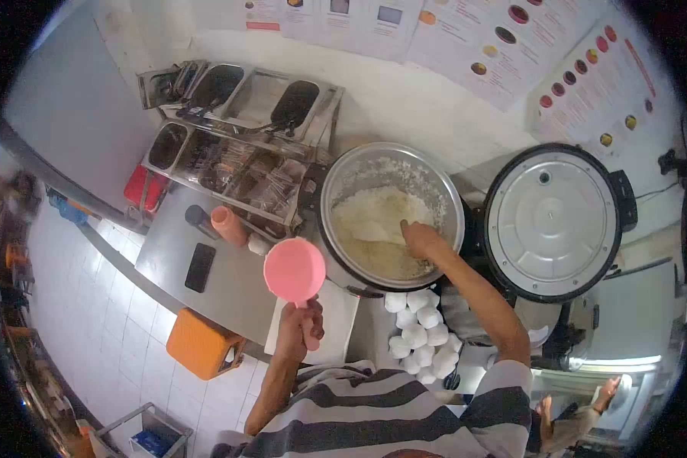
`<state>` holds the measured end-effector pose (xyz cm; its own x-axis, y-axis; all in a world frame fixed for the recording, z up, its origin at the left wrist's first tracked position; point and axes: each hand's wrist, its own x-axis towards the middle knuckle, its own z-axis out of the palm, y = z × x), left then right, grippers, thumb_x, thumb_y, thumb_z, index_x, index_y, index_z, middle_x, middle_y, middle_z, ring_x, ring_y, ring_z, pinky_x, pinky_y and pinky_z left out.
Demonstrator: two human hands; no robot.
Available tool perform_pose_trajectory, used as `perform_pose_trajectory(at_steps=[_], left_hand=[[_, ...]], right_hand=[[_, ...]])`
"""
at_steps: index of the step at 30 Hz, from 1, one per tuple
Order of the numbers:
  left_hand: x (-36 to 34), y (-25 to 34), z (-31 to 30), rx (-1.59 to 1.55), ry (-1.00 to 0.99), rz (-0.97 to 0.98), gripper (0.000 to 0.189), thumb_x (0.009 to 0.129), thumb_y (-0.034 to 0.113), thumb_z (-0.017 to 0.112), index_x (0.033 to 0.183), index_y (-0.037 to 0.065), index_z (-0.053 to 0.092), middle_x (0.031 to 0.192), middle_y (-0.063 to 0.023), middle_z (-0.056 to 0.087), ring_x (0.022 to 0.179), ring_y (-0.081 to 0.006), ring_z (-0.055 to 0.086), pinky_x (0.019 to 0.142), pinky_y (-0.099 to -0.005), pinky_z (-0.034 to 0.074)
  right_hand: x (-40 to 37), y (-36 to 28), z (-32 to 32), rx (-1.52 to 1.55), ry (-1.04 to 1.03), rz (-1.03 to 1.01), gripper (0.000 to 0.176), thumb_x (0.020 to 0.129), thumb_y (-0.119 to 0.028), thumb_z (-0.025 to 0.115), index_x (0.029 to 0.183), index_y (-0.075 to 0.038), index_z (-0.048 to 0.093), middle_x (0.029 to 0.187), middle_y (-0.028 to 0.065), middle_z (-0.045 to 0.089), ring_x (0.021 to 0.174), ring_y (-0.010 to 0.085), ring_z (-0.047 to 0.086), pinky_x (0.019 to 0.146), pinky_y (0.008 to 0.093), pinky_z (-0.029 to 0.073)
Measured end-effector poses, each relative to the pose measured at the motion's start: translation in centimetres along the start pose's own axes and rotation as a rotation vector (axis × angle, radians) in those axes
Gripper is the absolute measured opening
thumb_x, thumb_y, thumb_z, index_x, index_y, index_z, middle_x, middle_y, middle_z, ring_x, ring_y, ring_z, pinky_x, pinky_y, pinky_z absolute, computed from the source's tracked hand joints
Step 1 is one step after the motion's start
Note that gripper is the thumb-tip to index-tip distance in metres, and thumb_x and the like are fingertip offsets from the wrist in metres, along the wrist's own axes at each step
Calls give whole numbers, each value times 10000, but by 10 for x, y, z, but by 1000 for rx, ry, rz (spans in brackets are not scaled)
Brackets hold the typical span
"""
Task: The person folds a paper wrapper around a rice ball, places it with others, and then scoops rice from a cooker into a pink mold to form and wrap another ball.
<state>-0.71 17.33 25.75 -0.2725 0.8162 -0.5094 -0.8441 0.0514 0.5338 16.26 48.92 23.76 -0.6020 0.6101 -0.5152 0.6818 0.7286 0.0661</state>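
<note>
My left hand [301, 330] is closed around the handle of a pink plastic dipper [295, 269], held up left of the large rice cooker [330, 248]. Its round pink face is towards me. My right hand [422, 240] reaches inside the cooker, low over the white rice [382, 210]. Those fingers are curled, and whatever they may grip blends into the rice. Rice grains cling to the pot's inner wall. The cooker's round lid [551, 221] stands open on the right.
Several white rounded bundles [414, 336] lie in front of the cooker. Metal topping trays [229, 164], an orange bottle [229, 225] and a black phone [199, 267] are to the left. An orange stool [204, 343] stands below the counter. Another person's hand [607, 391] shows at lower right.
</note>
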Motion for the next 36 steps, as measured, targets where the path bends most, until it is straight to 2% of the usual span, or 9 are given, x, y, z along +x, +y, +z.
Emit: perform_pose_trajectory(at_steps=[2, 7, 9, 10, 12, 14, 25, 29, 36], left_hand=[[7, 0, 1, 10, 54, 35, 201, 829, 74, 516, 1029, 54, 507, 736, -14, 498, 498, -112, 434, 438, -257, 353], [42, -9, 15, 42, 62, 102, 143, 859, 65, 548, 996, 60, 509, 715, -10, 496, 514, -101, 456, 437, -255, 371], [60, -11, 32, 183, 142, 260, 156, 843, 60, 638, 943, 68, 518, 694, 3, 490, 528, -87, 466, 447, -244, 391], [64, -6, 43, 213, 177, 300, 210, 792, 32, 718, 882, 67, 532, 675, 19, 482, 536, -79, 472, 449, -233, 398], [78, -10, 45, 224, 181, 322, 221, 803, 20, 709, 910, 73, 523, 699, 22, 489, 539, -75, 462, 454, -228, 380], [87, -16, 44, 230, 199, 339, 234, 814, 7, 700, 938, 79, 515, 723, 24, 496, 542, -71, 451, 459, -224, 363], [100, -30, 44, 226, 172, 287, 194, 816, 11, 710, 842, 76, 528, 673, 19, 509, 521, -84, 468, 428, -236, 336], [103, -35, 40, 209, 124, 334, 192, 819, 10, 704, 845, 75, 525, 668, 14, 510, 524, -85, 469, 431, -239, 340], [104, -37, 40, 199, 150, 330, 207, 821, 13, 705, 816, 81, 510, 658, 25, 488, 523, -80, 461, 436, -237, 346]], right_hand=[[15, -5, 5, 11, -6, -14, 690, 725, -69, 694, 1342, 24, 401, 992, 281, 634, 961, 387, 639, 787, 461, 528], [64, -44, 10, -5, 226, -223, 501, 752, -101, 648, 1241, -57, 550, 889, 211, 656, 829, 370, 663, 699, 450, 537], [99, -47, 25, -230, 250, -297, 341, 728, -80, 635, 1069, -87, 659, 768, 182, 658, 752, 359, 668, 679, 452, 536], [101, -39, 16, -225, 242, -293, 341, 728, -80, 635, 1069, -87, 659, 768, 182, 658, 752, 359, 668, 679, 452, 536], [98, -13, -9, -247, 360, -299, 235, 705, -71, 641, 934, -60, 695, 707, 187, 648, 774, 352, 676, 705, 446, 540], [75, 6, -44, -231, 212, -78, 189, 690, -65, 647, 869, -30, 698, 763, 205, 664, 811, 365, 675, 725, 451, 538], [6, 20, 9, 240, 155, 53, 233, 660, -89, 670, 887, -38, 668, 789, 191, 663, 810, 373, 669, 716, 466, 546], [-2, 12, 12, 283, 136, 151, 221, 658, -103, 670, 867, -34, 653, 775, 192, 660, 799, 373, 669, 714, 474, 542], [-5, -1, 13, 230, 51, 62, 268, 664, -134, 670, 914, -38, 658, 826, 208, 662, 852, 383, 649, 743, 497, 524]])
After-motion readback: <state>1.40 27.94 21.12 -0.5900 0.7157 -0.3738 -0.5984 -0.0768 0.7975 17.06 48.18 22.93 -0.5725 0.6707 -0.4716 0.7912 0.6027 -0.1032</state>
